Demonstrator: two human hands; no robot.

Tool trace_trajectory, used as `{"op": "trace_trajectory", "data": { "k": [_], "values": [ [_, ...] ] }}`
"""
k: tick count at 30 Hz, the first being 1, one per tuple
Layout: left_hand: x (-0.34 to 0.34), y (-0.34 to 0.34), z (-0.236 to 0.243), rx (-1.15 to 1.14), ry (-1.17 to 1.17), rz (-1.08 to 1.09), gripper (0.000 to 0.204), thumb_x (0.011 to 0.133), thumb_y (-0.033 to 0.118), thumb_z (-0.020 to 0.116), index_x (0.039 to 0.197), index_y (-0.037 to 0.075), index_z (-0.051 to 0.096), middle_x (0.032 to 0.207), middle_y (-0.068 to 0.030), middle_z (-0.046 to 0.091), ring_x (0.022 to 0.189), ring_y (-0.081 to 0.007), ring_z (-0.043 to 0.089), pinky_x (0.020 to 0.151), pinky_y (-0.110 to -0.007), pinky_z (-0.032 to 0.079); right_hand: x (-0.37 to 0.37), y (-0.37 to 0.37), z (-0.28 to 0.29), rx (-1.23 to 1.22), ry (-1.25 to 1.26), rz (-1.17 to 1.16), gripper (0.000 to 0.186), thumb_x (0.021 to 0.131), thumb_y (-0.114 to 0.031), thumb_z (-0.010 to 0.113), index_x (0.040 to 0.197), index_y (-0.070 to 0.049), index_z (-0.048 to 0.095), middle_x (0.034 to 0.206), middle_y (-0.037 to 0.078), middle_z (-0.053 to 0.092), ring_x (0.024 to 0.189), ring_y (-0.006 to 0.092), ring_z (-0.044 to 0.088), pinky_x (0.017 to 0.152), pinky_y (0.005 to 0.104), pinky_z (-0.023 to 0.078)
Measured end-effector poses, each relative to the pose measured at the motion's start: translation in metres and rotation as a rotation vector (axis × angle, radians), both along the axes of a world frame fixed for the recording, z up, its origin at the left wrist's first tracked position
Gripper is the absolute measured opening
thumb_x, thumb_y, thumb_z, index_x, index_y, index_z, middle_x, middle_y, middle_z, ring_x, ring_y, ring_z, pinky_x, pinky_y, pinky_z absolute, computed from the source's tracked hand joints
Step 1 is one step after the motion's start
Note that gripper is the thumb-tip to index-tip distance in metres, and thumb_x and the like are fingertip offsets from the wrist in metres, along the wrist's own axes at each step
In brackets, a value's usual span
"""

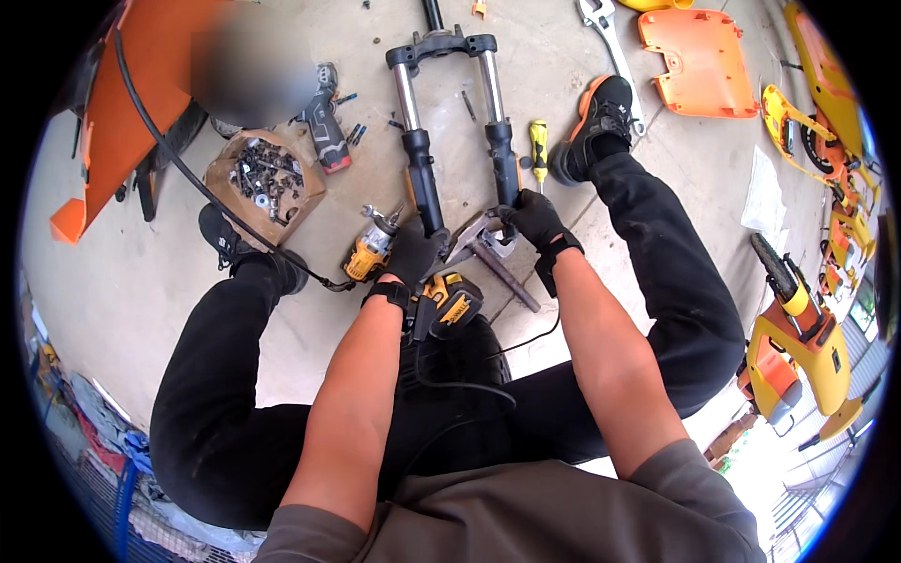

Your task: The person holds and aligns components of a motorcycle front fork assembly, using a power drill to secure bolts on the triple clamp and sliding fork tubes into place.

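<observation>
A front suspension fork (419, 155) with two chrome-and-black legs lies on the floor in front of me, its crown farthest away. My gloved left hand (413, 251) is closed around the lower end of the left leg. My gloved right hand (539, 221) has its fingers curled at the lower end of the right leg. Between my hands lies a hammer (505, 274), its handle pointing toward me. A yellow impact driver (368, 251) lies just left of my left hand. Close below that hand sits a yellow-and-black battery pack (456, 306); whether they join is hidden.
An open cardboard box (302, 195) of bolts stands left, near a grey cordless tool (326, 129) and loose bolts. A yellow screwdriver (539, 150) lies by my right shoe, with a large wrench (615, 56) and orange panel (699, 66) beyond. A black cable (178, 169) crosses the left side.
</observation>
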State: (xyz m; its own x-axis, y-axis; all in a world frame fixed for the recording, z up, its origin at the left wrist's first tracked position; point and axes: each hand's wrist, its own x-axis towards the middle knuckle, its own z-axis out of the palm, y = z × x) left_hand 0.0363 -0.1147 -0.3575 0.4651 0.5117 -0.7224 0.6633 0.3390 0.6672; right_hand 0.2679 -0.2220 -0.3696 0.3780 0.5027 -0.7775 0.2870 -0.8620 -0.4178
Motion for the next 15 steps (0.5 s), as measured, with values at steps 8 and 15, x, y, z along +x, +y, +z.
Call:
{"op": "trace_trajectory", "data": {
  "k": [8,15],
  "values": [
    [0.003,-0.002,0.004,0.005,0.025,0.024,0.03,0.081,0.022,0.07,0.1,0.0,0.064,0.087,-0.0192,0.07,0.086,-0.0334,0.068,0.078,-0.041,0.051,-0.006,-0.001,0.016,-0.056,0.098,-0.103,0.042,0.08,-0.035,0.075,0.1,0.001,0.069,0.085,0.017,0.072,0.082,0.0269,0.07,0.074,0.0386,0.052],
    [-0.003,-0.006,-0.01,0.108,0.121,-0.126,0.036,0.085,0.024,0.068,0.109,-0.001,0.06,0.091,-0.0153,0.071,0.082,-0.0259,0.068,0.075,-0.037,0.051,-0.009,0.002,0.024,-0.167,0.05,0.001,0.042,0.079,-0.036,0.075,0.101,0.0,0.07,0.089,0.017,0.072,0.085,0.0291,0.069,0.078,0.0387,0.051]
  ]
}}
